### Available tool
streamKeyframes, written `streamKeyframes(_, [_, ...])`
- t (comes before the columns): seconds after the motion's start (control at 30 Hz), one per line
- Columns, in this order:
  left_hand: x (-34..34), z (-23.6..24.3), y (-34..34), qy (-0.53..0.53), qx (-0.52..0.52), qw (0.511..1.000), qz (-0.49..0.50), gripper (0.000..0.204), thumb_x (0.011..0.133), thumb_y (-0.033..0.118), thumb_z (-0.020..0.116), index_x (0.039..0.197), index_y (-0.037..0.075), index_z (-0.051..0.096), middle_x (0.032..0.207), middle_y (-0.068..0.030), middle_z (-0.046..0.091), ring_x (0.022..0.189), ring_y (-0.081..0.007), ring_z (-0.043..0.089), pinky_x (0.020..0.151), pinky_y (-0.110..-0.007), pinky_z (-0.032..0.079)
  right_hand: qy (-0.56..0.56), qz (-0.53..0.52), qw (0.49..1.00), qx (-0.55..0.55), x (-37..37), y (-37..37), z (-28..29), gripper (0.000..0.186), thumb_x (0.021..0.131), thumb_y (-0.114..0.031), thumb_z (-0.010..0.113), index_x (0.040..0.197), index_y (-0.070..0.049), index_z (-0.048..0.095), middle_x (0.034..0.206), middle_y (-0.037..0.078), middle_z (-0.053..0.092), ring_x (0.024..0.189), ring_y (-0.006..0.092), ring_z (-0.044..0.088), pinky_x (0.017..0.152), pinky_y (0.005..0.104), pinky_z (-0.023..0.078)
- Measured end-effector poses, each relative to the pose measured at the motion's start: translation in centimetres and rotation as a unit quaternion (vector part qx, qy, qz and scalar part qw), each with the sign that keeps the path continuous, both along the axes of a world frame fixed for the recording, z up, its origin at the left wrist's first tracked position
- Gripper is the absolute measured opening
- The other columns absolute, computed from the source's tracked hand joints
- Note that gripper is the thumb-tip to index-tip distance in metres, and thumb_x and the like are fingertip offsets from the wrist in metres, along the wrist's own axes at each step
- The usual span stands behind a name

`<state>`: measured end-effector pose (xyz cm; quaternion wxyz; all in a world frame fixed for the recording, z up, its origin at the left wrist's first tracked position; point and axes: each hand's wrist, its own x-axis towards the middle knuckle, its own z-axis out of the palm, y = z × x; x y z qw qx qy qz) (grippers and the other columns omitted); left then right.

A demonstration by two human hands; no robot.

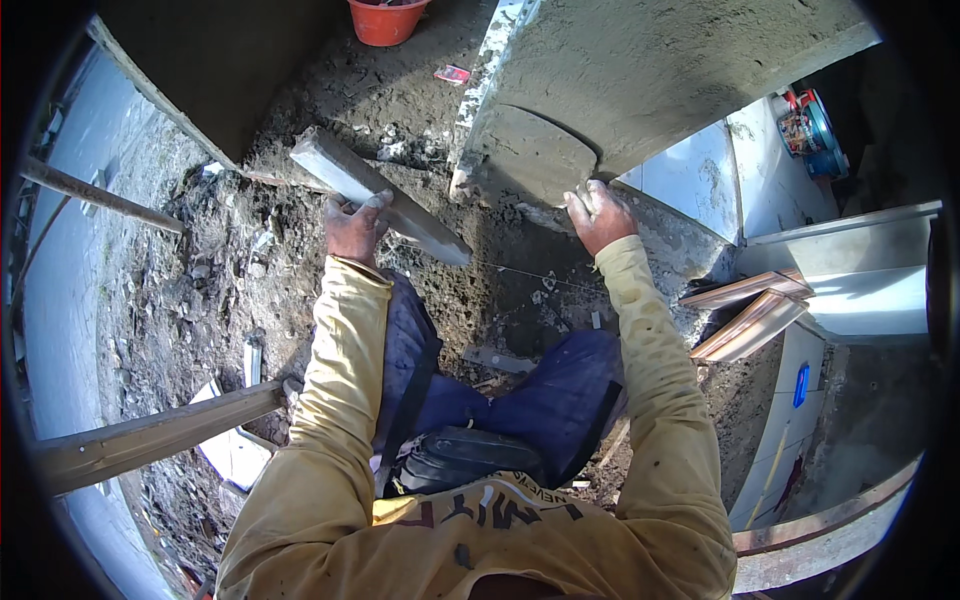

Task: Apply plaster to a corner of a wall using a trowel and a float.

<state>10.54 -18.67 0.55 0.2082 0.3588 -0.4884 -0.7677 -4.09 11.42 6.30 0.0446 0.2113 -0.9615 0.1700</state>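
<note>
My left hand (pixel 354 228) is closed round a long, grey, straight-edged bar (pixel 415 222) caked with mortar, which slants over the dirt in front of me. My right hand (pixel 602 216) has its fingers pinched at the lower right corner of a flat, grey, rounded piece (pixel 535 150). This piece lies against the foot of the plastered wall (pixel 650 75) and is as grey as the mortar, so its exact kind is unclear. Beneath the hands the ground (pixel 500 290) is rough and strewn with rubble, and a thin pale line crosses it.
An orange-red bucket (pixel 388 22) stands at the far side. On the left, a wooden pole (pixel 160 435) reaches toward me. Brown boards (pixel 755 325) lie at right, beside a low white ledge (pixel 870 270). Farther right sits a blue paint bucket (pixel 825 140).
</note>
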Motion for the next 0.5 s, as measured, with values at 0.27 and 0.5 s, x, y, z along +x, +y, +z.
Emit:
streamKeyframes(0.27, [-0.3, 0.6, 0.6, 0.008, -0.005, 1.000, -0.017, 0.046, 0.070, 0.015, 0.079, 0.104, 0.003, 0.049, 0.090, -0.0069, 0.059, 0.079, -0.0175, 0.058, 0.066, -0.031, 0.051, 0.071, 0.047, 0.994, 0.072, -1.5, 1.1, -3.5, 0.046, 0.090, -0.042, 0.053, 0.117, -0.005, 0.059, 0.106, 0.018, 0.066, 0.098, 0.0360, 0.063, 0.086, 0.0464, 0.049])
streamKeyframes(0.5, [-0.4, -0.6, 0.1, 0.009, -0.003, 1.000, 0.000, 0.051, 0.070, 0.015, 0.080, 0.107, 0.003, 0.047, 0.092, -0.0074, 0.059, 0.083, -0.0193, 0.057, 0.069, -0.035, 0.051, -0.002, 0.001, 0.995, 0.100, -0.8, 2.6, -4.0, 0.049, 0.091, -0.046, 0.049, 0.120, -0.008, 0.058, 0.108, 0.019, 0.066, 0.099, 0.0375, 0.063, 0.089, 0.0477, 0.048])
